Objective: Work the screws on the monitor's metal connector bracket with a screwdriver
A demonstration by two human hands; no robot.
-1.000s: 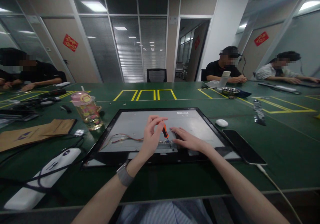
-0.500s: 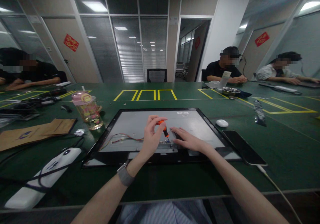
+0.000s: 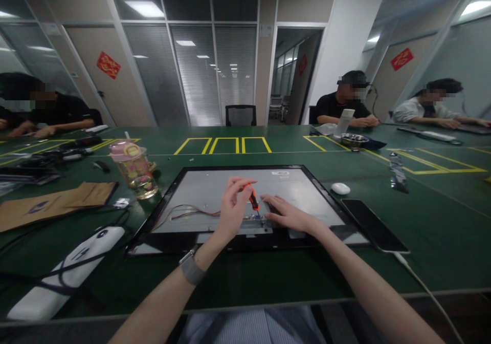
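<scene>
A monitor panel (image 3: 215,183) lies back-side up on the green table, its grey metal back framed in black. My left hand (image 3: 232,208) pinches the top of a small orange-handled screwdriver (image 3: 253,199) that stands nearly upright, tip down on a metal bracket (image 3: 255,224) near the panel's front edge. Right beside the screwdriver's tip, my right hand (image 3: 286,213) rests flat on the panel with its fingers stretched out. A bundle of coloured wires (image 3: 186,212) runs across the panel to the left of my hands.
A pink-lidded drinking bottle (image 3: 134,170) and brown paper bags (image 3: 57,203) are at the left. A white device with cables (image 3: 65,272) lies front left. A white mouse (image 3: 340,188) and a black phone (image 3: 374,226) on a cable lie right. Other people sit around the table.
My left fingers have shifted slightly on the screwdriver's top, as in turning it. The right hand and the panel have stayed put.
</scene>
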